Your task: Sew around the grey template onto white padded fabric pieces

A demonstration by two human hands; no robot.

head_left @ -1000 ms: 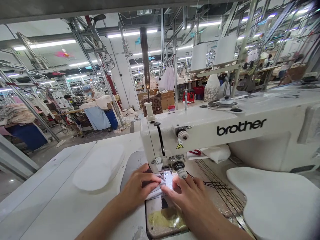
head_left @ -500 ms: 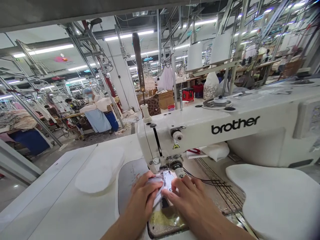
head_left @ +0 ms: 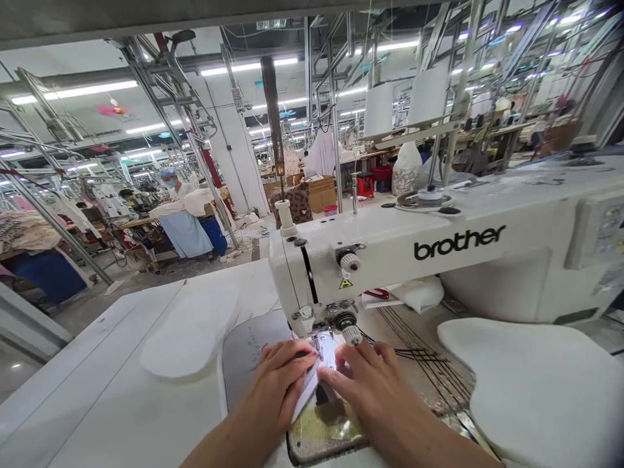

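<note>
A white Brother sewing machine (head_left: 439,253) stands on the work table. Under its presser foot (head_left: 322,339) lies a small white fabric piece (head_left: 306,390). My left hand (head_left: 279,387) lies on the piece just left of the needle, fingers curled down and pressing on it. My right hand (head_left: 373,383) rests on the right side of the foot, fingers flat and together, fingertips touching the fabric. Most of the piece is hidden beneath my hands.
One stack of white padded pieces (head_left: 188,331) lies to the left and another (head_left: 531,383) to the right. A metal plate (head_left: 324,432) sits near the table's front edge. White cloth (head_left: 419,294) lies under the machine arm. Another person (head_left: 171,183) works far left.
My left hand has slid a little toward me and to the right along the fabric. My right hand has stayed beside the presser foot. The camera has shifted slightly.
</note>
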